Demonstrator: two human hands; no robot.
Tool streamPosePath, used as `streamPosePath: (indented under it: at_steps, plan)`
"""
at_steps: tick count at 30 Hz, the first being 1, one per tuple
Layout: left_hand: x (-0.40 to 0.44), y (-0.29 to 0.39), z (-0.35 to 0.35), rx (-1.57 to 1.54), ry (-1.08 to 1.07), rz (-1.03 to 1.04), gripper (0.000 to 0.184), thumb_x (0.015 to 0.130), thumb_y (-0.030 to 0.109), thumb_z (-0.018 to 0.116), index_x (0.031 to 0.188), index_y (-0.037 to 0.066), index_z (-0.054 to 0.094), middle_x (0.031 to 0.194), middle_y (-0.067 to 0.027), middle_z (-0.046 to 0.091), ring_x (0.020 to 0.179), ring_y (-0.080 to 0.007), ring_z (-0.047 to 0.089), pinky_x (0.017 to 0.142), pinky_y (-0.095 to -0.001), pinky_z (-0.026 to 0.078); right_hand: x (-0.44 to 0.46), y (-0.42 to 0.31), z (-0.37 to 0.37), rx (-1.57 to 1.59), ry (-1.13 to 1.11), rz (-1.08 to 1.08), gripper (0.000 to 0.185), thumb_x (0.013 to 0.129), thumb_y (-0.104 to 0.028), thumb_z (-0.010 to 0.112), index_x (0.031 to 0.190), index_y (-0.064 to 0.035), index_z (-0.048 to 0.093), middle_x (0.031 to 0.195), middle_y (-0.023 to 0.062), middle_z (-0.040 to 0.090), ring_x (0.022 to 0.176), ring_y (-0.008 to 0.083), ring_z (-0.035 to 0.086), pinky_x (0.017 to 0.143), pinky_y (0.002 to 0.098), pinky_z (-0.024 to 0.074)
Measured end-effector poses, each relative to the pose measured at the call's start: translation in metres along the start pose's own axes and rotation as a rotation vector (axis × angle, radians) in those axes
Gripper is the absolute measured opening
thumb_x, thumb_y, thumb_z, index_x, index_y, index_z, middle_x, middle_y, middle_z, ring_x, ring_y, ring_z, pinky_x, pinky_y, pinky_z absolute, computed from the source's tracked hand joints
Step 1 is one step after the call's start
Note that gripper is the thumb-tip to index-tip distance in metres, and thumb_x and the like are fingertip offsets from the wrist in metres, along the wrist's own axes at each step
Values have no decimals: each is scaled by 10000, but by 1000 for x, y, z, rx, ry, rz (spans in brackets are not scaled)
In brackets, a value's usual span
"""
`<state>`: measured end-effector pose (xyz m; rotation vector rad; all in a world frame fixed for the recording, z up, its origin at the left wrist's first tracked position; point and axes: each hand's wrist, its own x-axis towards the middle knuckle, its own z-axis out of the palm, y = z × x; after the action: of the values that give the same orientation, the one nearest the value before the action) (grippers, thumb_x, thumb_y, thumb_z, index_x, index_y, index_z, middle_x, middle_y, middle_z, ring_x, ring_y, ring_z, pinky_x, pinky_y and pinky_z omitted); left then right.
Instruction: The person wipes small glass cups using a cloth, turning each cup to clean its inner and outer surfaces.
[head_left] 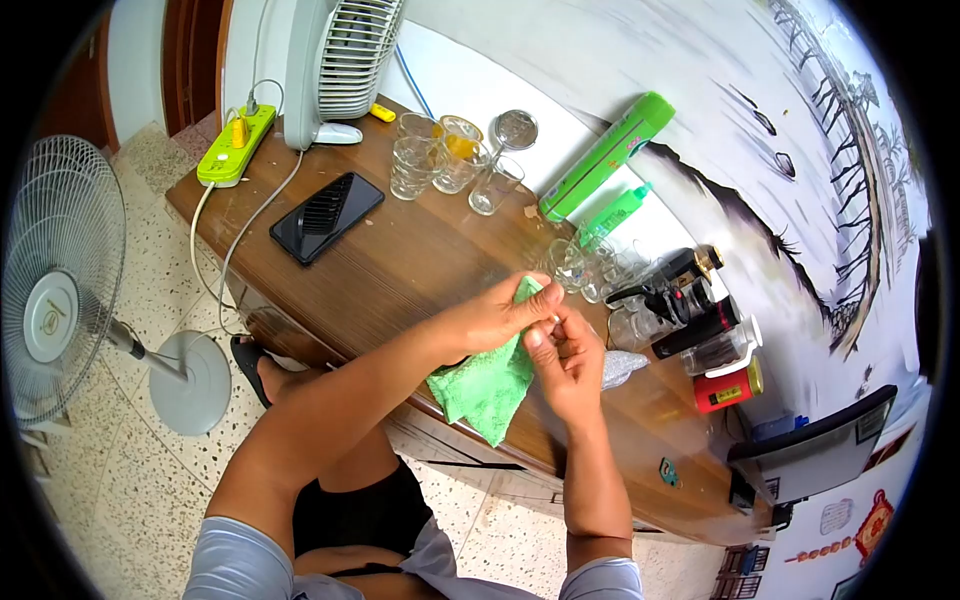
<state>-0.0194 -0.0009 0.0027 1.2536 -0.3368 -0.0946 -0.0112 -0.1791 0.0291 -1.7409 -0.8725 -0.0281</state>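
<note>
My left hand (pixel 505 312) is closed on a green cloth (pixel 490 392), whose loose part hangs down over the front edge of the wooden cabinet top (pixel 400 275). Close against it, my right hand (pixel 568 365) is closed in a pinch at the fingertips. A small pale bit shows between the two hands, too small to name. Just behind the hands stand several clear glasses (pixel 565 265). A crumpled silvery-grey bundle (pixel 624 368) lies to the right of my right hand.
Farther left are drinking glasses (pixel 412 165), a black phone (pixel 327 217), a green power strip (pixel 236 147) and a box fan (pixel 350 60). Green spray can (pixel 610 155), dark bottles (pixel 695 328), red canister (pixel 728 387) and monitor (pixel 815 445) line the wall. A standing fan (pixel 60 290) is on the floor.
</note>
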Motion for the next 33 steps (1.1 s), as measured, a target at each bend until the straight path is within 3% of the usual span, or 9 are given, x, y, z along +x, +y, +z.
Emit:
streamPosePath:
  at_steps: [5, 6, 11, 15, 19, 23, 24, 27, 33]
  plan:
    - [8, -5, -12, -360, -102, -174, 869, 991, 779, 519, 1415, 22, 565, 1073, -47, 631, 1015, -85, 620, 859, -283, 564, 4, -7, -11, -81, -53, -176, 430, 921, -74, 803, 1321, 3, 666, 1045, 78, 733, 1049, 189, 677, 1181, 443, 422]
    - [6, -2, -12, -471, -129, -183, 869, 990, 783, 515, 1412, 25, 569, 1076, -50, 635, 1009, -86, 630, 866, -290, 573, 8, -10, -10, -31, -38, -232, 369, 912, -95, 809, 1247, -5, 683, 1036, 83, 744, 1079, 217, 691, 1270, 539, 304]
    - [6, 5, -10, -522, -126, -130, 900, 1007, 779, 479, 1465, 7, 542, 1181, -108, 705, 1147, -168, 674, 971, -349, 585, 12, 1, -17, -197, -44, -265, 210, 925, -135, 806, 1083, -38, 708, 941, 60, 744, 992, 222, 706, 1250, 563, 324]
    - [5, -5, -7, 202, 109, 208, 847, 1048, 724, 474, 1487, 0, 513, 1195, -132, 710, 1174, -180, 659, 953, -337, 562, 6, 8, -10, -287, 7, -189, 186, 928, -157, 810, 1047, -44, 722, 887, 82, 731, 914, 273, 711, 1202, 543, 390]
    - [2, -5, -4, 184, 26, 133, 742, 1085, 653, 489, 1474, 21, 520, 1125, -103, 692, 1027, -140, 659, 889, -314, 546, 3, 1, 1, -463, -14, -244, 216, 948, -113, 807, 1090, 13, 703, 950, 22, 674, 857, 157, 606, 834, 292, 512]
    - [6, -1, -6, -84, 15, 34, 692, 1105, 603, 491, 1463, 14, 556, 1134, -89, 691, 999, -133, 661, 880, -317, 557, 3, 0, 0, -328, -32, -222, 238, 939, -136, 813, 1114, -10, 712, 920, 31, 661, 869, 159, 623, 1124, 400, 452]
    - [5, 2, -6, -172, 7, 2, 680, 1111, 589, 489, 1462, 12, 566, 1146, -89, 692, 1003, -134, 663, 880, -318, 561, 6, -2, -1, -235, -33, -225, 236, 930, -136, 816, 1109, -22, 711, 952, 54, 690, 895, 182, 650, 1245, 491, 331]
    - [7, 6, -7, -556, 15, -116, 664, 1117, 564, 475, 1468, 12, 582, 1215, -99, 700, 1043, -153, 682, 913, -323, 572, 15, -14, -2, -302, 36, -391, 237, 896, -155, 823, 1077, -36, 725, 926, 99, 742, 904, 284, 714, 1216, 546, 373]
    - [7, -4, -6, 111, 196, 173, 726, 1149, 565, 366, 1580, -10, 472, 1518, -180, 589, 1410, -249, 550, 1196, -358, 407, 9, 3, -8, -418, -15, -245, 164, 947, -148, 788, 1011, -28, 697, 897, 81, 730, 871, 241, 704, 1223, 552, 362]
